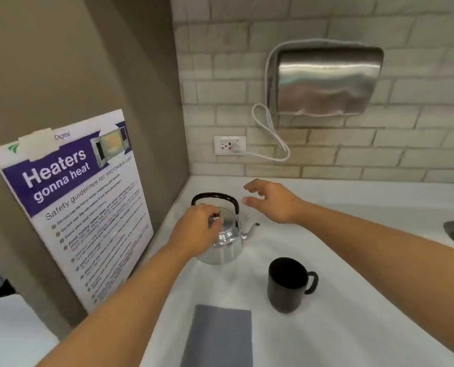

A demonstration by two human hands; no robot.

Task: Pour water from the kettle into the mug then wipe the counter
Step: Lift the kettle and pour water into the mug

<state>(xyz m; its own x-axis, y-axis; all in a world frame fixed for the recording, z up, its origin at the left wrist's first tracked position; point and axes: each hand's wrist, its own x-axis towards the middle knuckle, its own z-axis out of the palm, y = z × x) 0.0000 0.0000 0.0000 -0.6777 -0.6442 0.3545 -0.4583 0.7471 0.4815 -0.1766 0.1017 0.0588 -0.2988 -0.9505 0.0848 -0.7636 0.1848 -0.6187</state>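
While nothing is poured yet, the lines below run from the near edge of the counter (pixel 339 327) to the wall.

Cloth: a grey folded cloth (pixel 219 337) lies flat at the near edge, untouched, probably kept ready for the wiping that comes last.

Mug: a dark mug (pixel 286 284) stands upright just right of the cloth, mouth up, handle to the right, well clear of both hands. It sits close in front of the kettle, so I judge the pour will need only a short carry.

Kettle: a shiny metal kettle (pixel 224 234) stands upright behind the mug, near the corner, spout toward the right, its dark handle arched over the lid.

Left hand: the left hand (pixel 196 229) rests on top of the kettle with its fingers pinched on the lid knob, seemingly to steady or check the lid before lifting.

Right hand: the right hand (pixel 270 201) hovers just right of the kettle handle, fingers spread wide and holding nothing; I take it as reaching for the handle.

Poster: a microwave safety poster (pixel 80 202) leans against the left wall beside the kettle.

Socket: a wall socket (pixel 229 145) sits above the counter, a white cord plugged in.

Dryer: a steel dryer (pixel 326 80) hangs highest on the tiles, fed by that cord.
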